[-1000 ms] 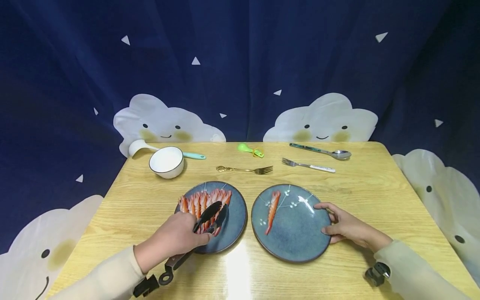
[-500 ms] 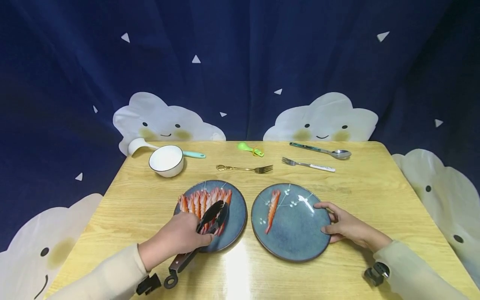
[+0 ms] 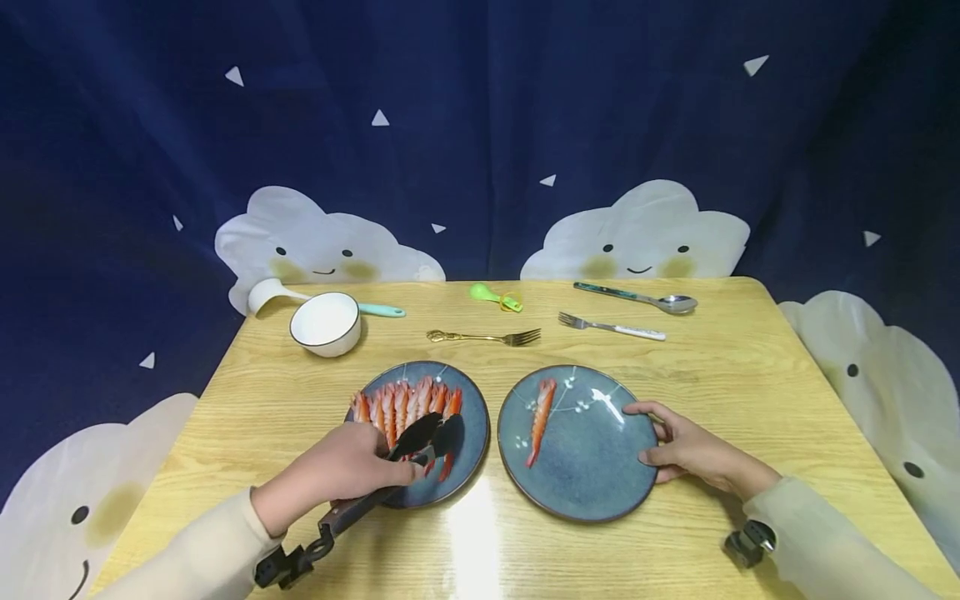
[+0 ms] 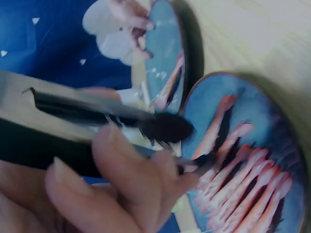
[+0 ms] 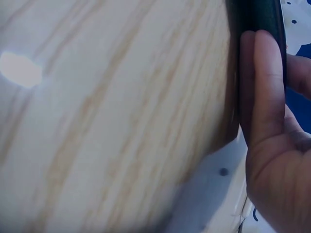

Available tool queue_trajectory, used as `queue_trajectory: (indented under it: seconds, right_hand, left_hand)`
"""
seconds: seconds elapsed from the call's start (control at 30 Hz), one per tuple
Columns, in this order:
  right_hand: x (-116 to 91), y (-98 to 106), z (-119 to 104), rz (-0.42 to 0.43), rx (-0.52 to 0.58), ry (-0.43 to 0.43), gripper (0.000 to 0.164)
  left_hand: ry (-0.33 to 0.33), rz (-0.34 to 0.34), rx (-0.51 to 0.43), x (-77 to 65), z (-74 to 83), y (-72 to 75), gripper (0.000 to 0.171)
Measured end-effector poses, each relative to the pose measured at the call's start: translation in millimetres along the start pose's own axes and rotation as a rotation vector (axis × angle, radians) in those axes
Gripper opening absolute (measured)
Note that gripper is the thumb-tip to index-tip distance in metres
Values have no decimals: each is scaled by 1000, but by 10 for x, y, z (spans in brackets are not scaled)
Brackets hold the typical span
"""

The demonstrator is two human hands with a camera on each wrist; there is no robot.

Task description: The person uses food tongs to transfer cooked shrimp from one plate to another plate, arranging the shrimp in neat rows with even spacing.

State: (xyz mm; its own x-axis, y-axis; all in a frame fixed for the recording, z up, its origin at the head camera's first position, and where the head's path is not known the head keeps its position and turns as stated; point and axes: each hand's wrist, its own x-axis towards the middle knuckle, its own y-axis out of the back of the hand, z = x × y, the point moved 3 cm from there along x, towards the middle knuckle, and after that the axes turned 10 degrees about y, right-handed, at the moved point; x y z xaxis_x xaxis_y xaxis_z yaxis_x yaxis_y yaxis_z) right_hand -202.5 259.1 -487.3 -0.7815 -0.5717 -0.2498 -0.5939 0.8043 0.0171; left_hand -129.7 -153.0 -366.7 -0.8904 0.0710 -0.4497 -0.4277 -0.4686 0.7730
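My left hand (image 3: 337,471) grips black kitchen tongs (image 3: 418,435) by their arms, tips lowered over the left blue plate (image 3: 471,442). A row of several red-and-white shrimp (image 3: 390,407) lies on that plate, their lower ends partly hidden behind the hand and tongs. In the left wrist view the tongs' tips stand apart, close to the shrimp at one end of the row. On the right blue plate (image 3: 592,475) lies a single shrimp (image 3: 539,421). My right hand (image 3: 690,450) holds this plate's right rim, thumb on top and fingers beneath.
Behind the plates lie a gold fork (image 3: 483,337), a white-handled fork (image 3: 611,327), a spoon (image 3: 637,297) and a small green spoon (image 3: 491,295). A white bowl (image 3: 326,325) stands at the back left, in front of a white ladle (image 3: 267,293) with a mint handle.
The tongs have drawn back a little toward the near side, and their tips sit lower on the shrimp row. The head view has shifted slightly. The right hand stays on its plate.
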Motion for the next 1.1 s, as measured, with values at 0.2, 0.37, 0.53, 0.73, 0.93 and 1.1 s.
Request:
queue_trajectory:
  seconds: [0.2, 0.37, 0.53, 0.73, 0.93, 1.1]
  right_hand:
    - [8, 10, 12, 3, -10, 3, 70]
    - [9, 6, 22, 0, -9, -1, 70]
    - [4, -6, 4, 3, -15, -5, 70]
    - [8, 17, -1, 18, -31, -2, 70]
    - [7, 23, 31, 65, -81, 5, 69]
    - [15, -1, 16, 86, -117, 8, 69]
  left_hand:
    - [11, -54, -5, -23, -28, 39, 59]
    - [-6, -75, -30, 19, -64, 34, 55]
    - [-26, -95, -60, 53, -115, 18, 50]
    - [-56, -68, -72, 50, -105, 26, 48]
    - [-97, -36, -52, 39, -47, 28, 49]
    - [-146, -17, -41, 19, 90, 7, 43]
